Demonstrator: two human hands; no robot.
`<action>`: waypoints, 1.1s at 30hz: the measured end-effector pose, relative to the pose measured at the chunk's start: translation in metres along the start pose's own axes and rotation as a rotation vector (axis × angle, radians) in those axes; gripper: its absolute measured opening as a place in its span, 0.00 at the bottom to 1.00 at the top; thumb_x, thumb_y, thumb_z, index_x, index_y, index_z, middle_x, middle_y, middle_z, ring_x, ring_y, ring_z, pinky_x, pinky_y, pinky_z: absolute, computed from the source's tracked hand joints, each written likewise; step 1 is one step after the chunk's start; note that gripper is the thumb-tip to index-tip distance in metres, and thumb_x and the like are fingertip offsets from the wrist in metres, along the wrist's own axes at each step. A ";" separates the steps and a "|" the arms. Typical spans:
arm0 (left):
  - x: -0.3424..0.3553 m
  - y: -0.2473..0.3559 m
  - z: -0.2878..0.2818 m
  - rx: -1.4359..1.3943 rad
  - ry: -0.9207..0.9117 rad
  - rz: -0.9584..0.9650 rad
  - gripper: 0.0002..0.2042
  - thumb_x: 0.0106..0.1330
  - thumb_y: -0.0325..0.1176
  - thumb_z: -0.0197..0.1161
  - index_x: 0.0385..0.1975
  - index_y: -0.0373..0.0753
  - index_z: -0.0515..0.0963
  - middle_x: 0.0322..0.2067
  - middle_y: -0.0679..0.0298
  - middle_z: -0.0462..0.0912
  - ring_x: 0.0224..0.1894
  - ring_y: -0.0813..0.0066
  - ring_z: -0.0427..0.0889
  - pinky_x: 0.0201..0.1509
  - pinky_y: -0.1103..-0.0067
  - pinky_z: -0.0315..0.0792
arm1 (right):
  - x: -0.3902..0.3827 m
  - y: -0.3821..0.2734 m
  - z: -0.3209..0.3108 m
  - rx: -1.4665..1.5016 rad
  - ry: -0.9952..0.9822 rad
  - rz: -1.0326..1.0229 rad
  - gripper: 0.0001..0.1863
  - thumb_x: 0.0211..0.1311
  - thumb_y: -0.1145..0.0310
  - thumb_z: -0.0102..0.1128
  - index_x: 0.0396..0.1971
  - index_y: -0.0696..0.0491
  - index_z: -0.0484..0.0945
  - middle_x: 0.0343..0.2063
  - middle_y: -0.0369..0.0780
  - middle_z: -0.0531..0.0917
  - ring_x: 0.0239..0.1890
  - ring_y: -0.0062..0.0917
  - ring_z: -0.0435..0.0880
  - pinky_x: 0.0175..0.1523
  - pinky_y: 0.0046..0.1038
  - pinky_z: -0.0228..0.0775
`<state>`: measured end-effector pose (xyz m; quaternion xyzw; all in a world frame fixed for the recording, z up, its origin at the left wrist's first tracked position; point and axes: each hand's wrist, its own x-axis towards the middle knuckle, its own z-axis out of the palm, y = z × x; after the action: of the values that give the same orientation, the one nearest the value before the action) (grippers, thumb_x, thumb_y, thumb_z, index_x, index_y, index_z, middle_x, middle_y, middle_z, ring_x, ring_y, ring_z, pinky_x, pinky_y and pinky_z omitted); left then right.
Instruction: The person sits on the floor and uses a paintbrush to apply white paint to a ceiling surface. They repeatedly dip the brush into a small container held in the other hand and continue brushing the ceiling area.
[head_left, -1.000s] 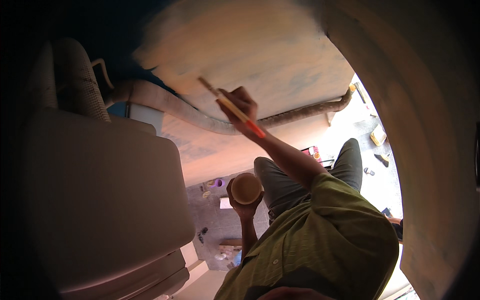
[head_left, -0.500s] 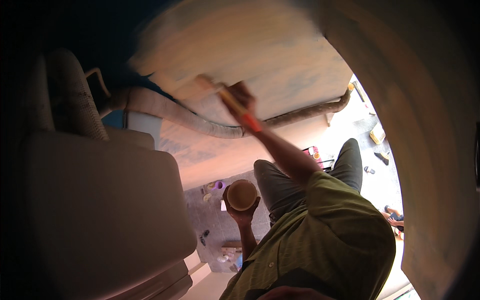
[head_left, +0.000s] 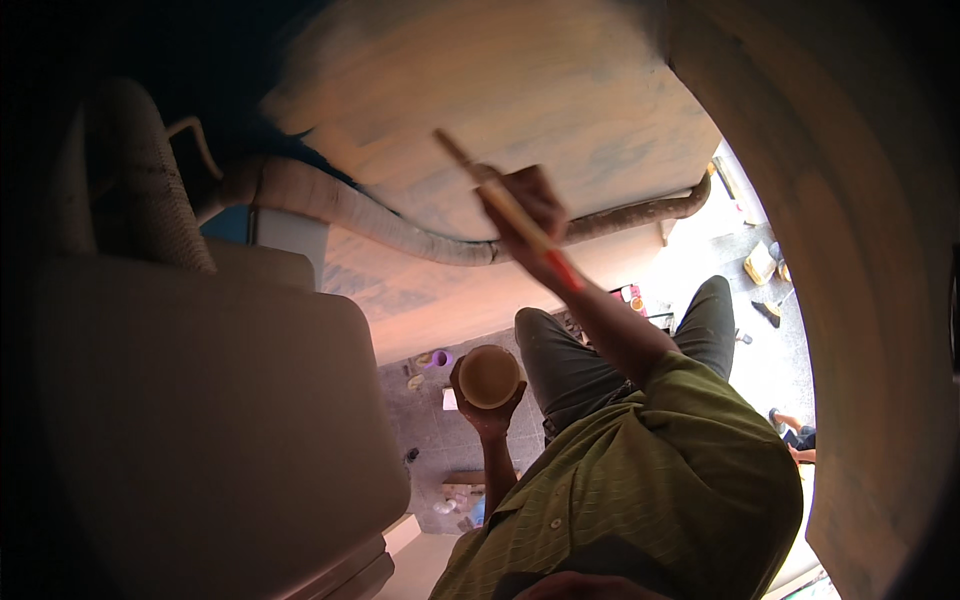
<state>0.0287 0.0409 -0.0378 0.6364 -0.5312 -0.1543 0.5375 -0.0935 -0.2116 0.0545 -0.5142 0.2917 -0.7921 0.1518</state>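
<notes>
The right hand (head_left: 535, 200) grips a paintbrush (head_left: 514, 212) by its handle, bristles (head_left: 452, 147) pointing toward the patchy wall (head_left: 560, 90) — from here I can't tell whether they touch. The left hand (head_left: 492, 421) clasps a round cup (head_left: 490, 377) — mouth up, beside the left leg (head_left: 565, 370), lower than the pipe (head_left: 375, 212).

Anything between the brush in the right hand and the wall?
Nothing visible stands between the brush and the wall. The pipe runs below the brush's tip, behind the wrist of the right hand. I cannot tell whether the tip touches the wall.
</notes>
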 end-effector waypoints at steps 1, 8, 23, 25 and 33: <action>-0.002 0.000 -0.001 0.018 0.006 0.000 0.48 0.38 0.38 0.87 0.62 0.35 0.67 0.54 0.55 0.76 0.56 0.59 0.77 0.61 0.64 0.73 | -0.004 -0.007 0.021 0.028 -0.031 -0.023 0.17 0.54 0.76 0.75 0.45 0.57 0.87 0.27 0.38 0.80 0.28 0.23 0.81 0.32 0.23 0.73; -0.016 -0.004 -0.014 -0.089 0.057 -0.091 0.49 0.36 0.38 0.88 0.62 0.36 0.67 0.54 0.55 0.76 0.56 0.60 0.77 0.62 0.63 0.73 | -0.012 -0.020 0.101 0.232 -0.088 0.073 0.18 0.53 0.77 0.75 0.46 0.57 0.87 0.27 0.37 0.78 0.25 0.21 0.78 0.29 0.23 0.70; -0.018 -0.001 -0.018 0.005 0.068 -0.074 0.49 0.36 0.39 0.88 0.62 0.36 0.66 0.53 0.56 0.77 0.55 0.60 0.78 0.61 0.64 0.73 | -0.018 0.014 0.105 0.112 -0.124 0.032 0.19 0.56 0.74 0.72 0.49 0.56 0.84 0.31 0.41 0.79 0.29 0.29 0.81 0.33 0.29 0.75; -0.017 0.004 -0.017 -0.034 0.092 -0.098 0.49 0.37 0.39 0.88 0.62 0.35 0.66 0.53 0.56 0.77 0.55 0.60 0.78 0.61 0.64 0.73 | -0.007 0.025 0.079 0.071 -0.097 0.053 0.19 0.56 0.74 0.72 0.49 0.58 0.84 0.33 0.43 0.81 0.30 0.32 0.82 0.33 0.30 0.76; -0.007 0.002 -0.016 -0.016 0.108 -0.047 0.47 0.38 0.46 0.87 0.60 0.35 0.70 0.51 0.57 0.80 0.53 0.61 0.81 0.59 0.64 0.75 | 0.048 0.055 -0.101 -0.467 0.327 -0.007 0.08 0.60 0.81 0.69 0.39 0.58 0.87 0.31 0.37 0.84 0.30 0.23 0.82 0.32 0.26 0.74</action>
<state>0.0376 0.0554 -0.0328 0.6518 -0.4852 -0.1363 0.5667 -0.2089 -0.2497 0.0250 -0.4015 0.4849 -0.7766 -0.0227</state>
